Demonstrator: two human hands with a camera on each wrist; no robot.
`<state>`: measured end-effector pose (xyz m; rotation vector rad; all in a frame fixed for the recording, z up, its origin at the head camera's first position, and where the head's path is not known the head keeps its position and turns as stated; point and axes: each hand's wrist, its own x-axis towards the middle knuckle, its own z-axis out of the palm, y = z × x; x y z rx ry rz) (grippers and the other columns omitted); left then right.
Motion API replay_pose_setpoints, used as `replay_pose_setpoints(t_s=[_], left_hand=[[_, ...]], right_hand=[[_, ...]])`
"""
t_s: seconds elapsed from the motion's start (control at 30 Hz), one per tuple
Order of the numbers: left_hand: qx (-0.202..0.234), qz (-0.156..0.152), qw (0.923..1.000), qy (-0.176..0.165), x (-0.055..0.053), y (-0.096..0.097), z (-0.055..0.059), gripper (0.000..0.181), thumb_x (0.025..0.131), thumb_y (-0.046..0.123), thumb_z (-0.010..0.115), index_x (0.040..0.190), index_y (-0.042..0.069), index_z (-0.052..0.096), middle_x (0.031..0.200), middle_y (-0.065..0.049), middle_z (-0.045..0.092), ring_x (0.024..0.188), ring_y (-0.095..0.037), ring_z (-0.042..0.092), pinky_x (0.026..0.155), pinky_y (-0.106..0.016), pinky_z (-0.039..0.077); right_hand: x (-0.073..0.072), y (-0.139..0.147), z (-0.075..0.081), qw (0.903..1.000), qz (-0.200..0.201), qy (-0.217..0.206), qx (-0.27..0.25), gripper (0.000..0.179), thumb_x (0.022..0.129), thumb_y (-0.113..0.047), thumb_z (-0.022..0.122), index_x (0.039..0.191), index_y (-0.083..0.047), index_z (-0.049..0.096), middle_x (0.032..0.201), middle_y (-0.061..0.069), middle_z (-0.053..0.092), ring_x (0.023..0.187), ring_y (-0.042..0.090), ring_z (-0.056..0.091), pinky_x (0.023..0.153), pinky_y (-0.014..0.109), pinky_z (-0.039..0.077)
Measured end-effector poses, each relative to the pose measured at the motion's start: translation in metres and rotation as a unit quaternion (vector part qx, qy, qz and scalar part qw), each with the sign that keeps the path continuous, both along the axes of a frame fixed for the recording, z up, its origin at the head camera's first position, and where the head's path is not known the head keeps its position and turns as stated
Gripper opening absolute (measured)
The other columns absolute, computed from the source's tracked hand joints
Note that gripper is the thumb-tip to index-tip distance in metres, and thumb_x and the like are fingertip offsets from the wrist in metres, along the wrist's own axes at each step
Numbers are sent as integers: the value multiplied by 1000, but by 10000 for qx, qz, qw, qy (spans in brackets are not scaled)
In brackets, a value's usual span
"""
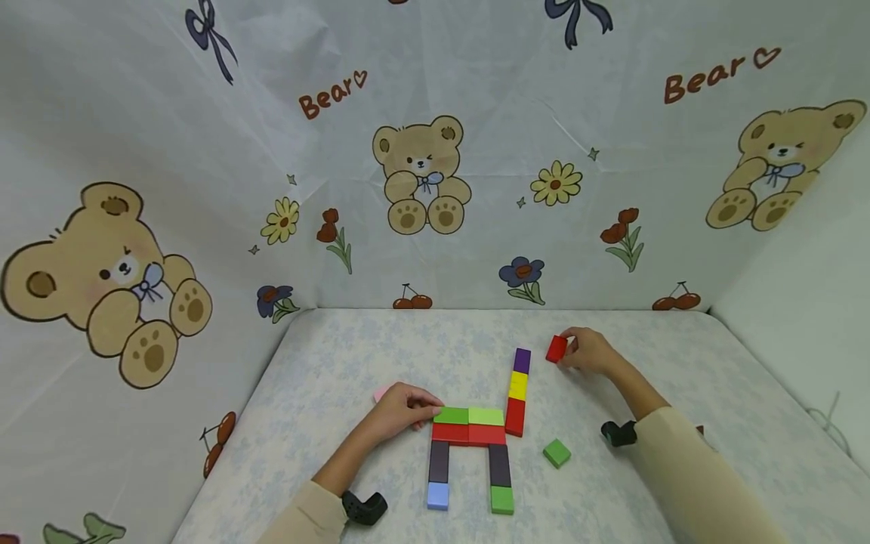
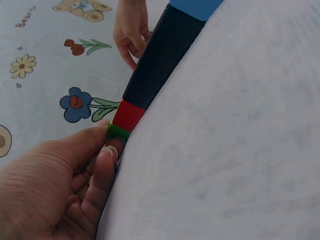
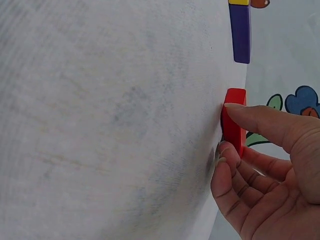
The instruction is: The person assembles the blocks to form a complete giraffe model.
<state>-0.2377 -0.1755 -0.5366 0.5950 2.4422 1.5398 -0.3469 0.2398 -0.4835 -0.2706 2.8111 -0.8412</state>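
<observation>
My right hand (image 1: 590, 351) pinches a red block (image 1: 556, 349) between thumb and fingers at the table's far right; the right wrist view shows the thumb on the block's face. At the left end of a flat block figure, my left hand (image 1: 404, 408) pinches a green block (image 1: 451, 415). Beside that lies a light green block (image 1: 486, 416), with two red blocks (image 1: 451, 432) below them. Two dark legs (image 1: 439, 461) run downward, ending in a blue block (image 1: 438, 496) and a green one. A column of red, yellow (image 1: 518, 386) and purple blocks rises at the right.
A loose green block (image 1: 557, 453) lies right of the figure. Behind my left hand, a pink piece (image 1: 381, 393) is partly hidden. A small brown item (image 1: 700, 429) peeks out by the right sleeve. The bear-print cloth (image 1: 476, 272) stands behind the table.
</observation>
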Motion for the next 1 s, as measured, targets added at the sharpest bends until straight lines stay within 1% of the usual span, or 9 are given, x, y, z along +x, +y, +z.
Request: replay_pose_setpoints(t_s=[0.1, 0.23, 0.33, 0.47, 0.6, 0.77, 0.83, 0.9, 1.0], left_hand=[[24, -7, 10000, 4, 0, 0, -1, 12, 95, 24, 74, 103, 18, 81, 70, 2, 69, 57, -12, 59, 56, -27, 53], [81, -67, 9999, -29, 0, 2, -1, 13, 95, 25, 75, 103, 18, 81, 71, 2, 69, 57, -12, 60, 56, -28, 54], [112, -61, 9999, -37, 0, 2, -2, 13, 95, 25, 74, 103, 18, 81, 71, 1, 69, 57, -12, 60, 56, -28, 54], [155, -19, 9999, -71, -1, 2, -1, 12, 95, 24, 75, 103, 17, 82, 69, 1, 68, 57, -12, 59, 55, -27, 53], [148, -37, 9998, -107, 0, 2, 0, 12, 95, 23, 75, 103, 17, 81, 69, 1, 68, 57, -12, 59, 55, -26, 53], [165, -48, 9998, -104, -1, 2, -2, 12, 95, 23, 75, 103, 17, 82, 69, 2, 68, 56, -12, 58, 54, -26, 53], [162, -48, 9998, -104, -1, 2, -2, 12, 95, 23, 75, 103, 17, 82, 69, 2, 68, 56, -12, 58, 54, -27, 52], [152, -47, 9998, -97, -2, 1, -2, 12, 95, 24, 75, 102, 17, 82, 69, 2, 68, 56, -12, 58, 54, -27, 53], [167, -65, 9998, -108, -2, 0, -1, 12, 95, 23, 74, 103, 17, 81, 70, 1, 69, 57, -12, 59, 55, -27, 53]], right_hand=[[-3, -1, 1, 9999, -39, -134, -21, 64, 84, -12, 82, 136, 9, 52, 86, 9, 56, 74, 21, 53, 63, 29, 48], [-4, -1, 4, 9979, -253, -573, -167, 66, 86, -14, 80, 140, 8, 49, 94, 12, 57, 78, 22, 56, 67, 29, 54], [-4, 1, 6, 9955, -361, -786, -376, 65, 90, -17, 77, 142, 8, 47, 96, 14, 61, 77, 22, 61, 70, 30, 57], [-6, 3, 5, 9934, -494, -823, -634, 61, 92, -18, 75, 141, 8, 48, 98, 16, 65, 81, 25, 65, 73, 31, 58], [-9, 3, -3, 9908, -793, -762, -789, 62, 90, -16, 78, 140, 7, 51, 107, 19, 61, 89, 27, 63, 74, 29, 57], [-15, -6, -8, 9854, -1127, -760, -1023, 60, 91, -14, 77, 141, 6, 51, 108, 21, 58, 78, 21, 65, 71, 27, 58], [-16, -8, -8, 9846, -1151, -775, -1062, 60, 92, -14, 76, 142, 6, 50, 110, 22, 58, 76, 20, 65, 71, 26, 58], [-18, -10, -8, 9810, -1229, -860, -1230, 60, 92, -13, 76, 143, 4, 50, 114, 23, 56, 77, 19, 66, 72, 25, 57], [-21, -12, -8, 9699, -1342, -1114, -1702, 59, 95, -10, 73, 146, 4, 47, 117, 25, 55, 75, 19, 69, 74, 26, 58]])
